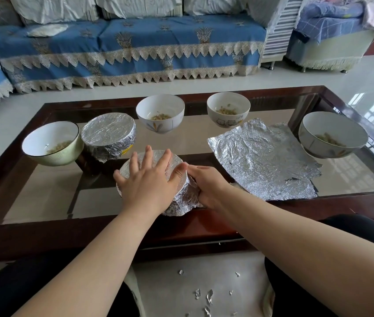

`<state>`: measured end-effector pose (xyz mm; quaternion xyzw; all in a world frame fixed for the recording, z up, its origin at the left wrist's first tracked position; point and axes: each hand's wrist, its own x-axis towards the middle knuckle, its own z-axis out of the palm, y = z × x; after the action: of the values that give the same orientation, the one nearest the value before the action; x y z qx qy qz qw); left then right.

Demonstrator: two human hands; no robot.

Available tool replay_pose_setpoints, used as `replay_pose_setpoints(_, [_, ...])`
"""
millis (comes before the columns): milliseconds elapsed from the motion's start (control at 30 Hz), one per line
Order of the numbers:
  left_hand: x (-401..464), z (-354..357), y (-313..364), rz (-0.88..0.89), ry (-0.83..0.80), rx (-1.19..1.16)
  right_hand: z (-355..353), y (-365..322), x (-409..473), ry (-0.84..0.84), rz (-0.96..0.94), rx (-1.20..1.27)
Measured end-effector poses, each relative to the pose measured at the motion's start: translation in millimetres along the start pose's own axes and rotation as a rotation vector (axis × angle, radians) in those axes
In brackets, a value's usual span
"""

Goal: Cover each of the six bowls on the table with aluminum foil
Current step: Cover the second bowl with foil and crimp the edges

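A foil-wrapped bowl stands at the near edge of the glass table. My left hand lies flat on its foil top with fingers spread. My right hand presses the foil against the bowl's right side, fingers curled round it. Behind it stands a second foil-covered bowl. Uncovered bowls with food inside: a green one at left, two white ones at the back, and one at far right. A loose crumpled foil sheet lies flat to the right.
A blue-covered sofa runs along behind the table. Small foil scraps lie on the floor between my knees. The table has a dark wooden frame around the glass.
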<state>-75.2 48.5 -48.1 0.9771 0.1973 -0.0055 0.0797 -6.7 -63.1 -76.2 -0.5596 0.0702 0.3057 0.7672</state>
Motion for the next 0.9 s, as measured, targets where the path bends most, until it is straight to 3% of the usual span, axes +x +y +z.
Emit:
replay_pose_setpoints(267, [0.3, -0.2, 0.4, 0.001, 0.003, 0.009, 8.1, 7.0, 2.2, 0.102, -0.197, -0.058])
replay_pose_setpoints(500, [-0.8, -0.3, -0.2, -0.003, -0.009, 0.017, -2.0, 9.6, -8.2, 0.185, -0.309, -0.397])
replay_pose_setpoints(767, [2.9, -19.0, -2.6, -0.005, -0.192, 0.051, -11.6, 7.3, -9.7, 0.045, -0.332, -0.491])
replay_pose_setpoints(900, [-1.2, -29.4, -12.4, 0.023, -0.188, 0.16, -11.0, -2.5, -3.8, -0.022, -0.271, -0.544])
